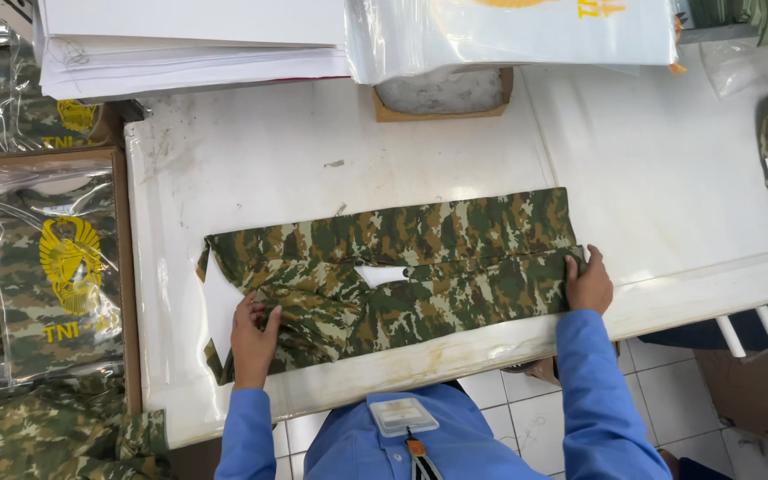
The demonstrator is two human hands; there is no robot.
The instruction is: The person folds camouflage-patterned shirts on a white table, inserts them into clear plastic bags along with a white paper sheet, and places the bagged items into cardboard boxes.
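The camouflage garment (402, 267) lies flat across the white table (251, 151), folded into a long band that runs from the left part of the tabletop to just right of its middle, close to the near edge. A white sheet (220, 307) shows under its left end and peeks through a small gap near the middle of the cloth.

The left hand (252, 333) rests on the bunched left end of the garment, its fingers curled down into the fabric and pinching a fold of it. The right hand (589, 283) is at the right end, fingers closed over the edge of the cloth with the thumb underneath (as far as I can see from here), gripping that end. Both arms are in blue sleeves (593, 400), and a badge (402, 415) hangs at the person's chest.

To the left of the table, an open cardboard box (123, 267) holds clear bags of the same camouflage cloth (51, 284), each printed with a yellow emblem. At the far edge sit a stack of white sheets (188, 44) and a clear plastic bag (508, 36) lying over a small brown box (442, 93). Pale floor tiles (677, 382) show below the table.
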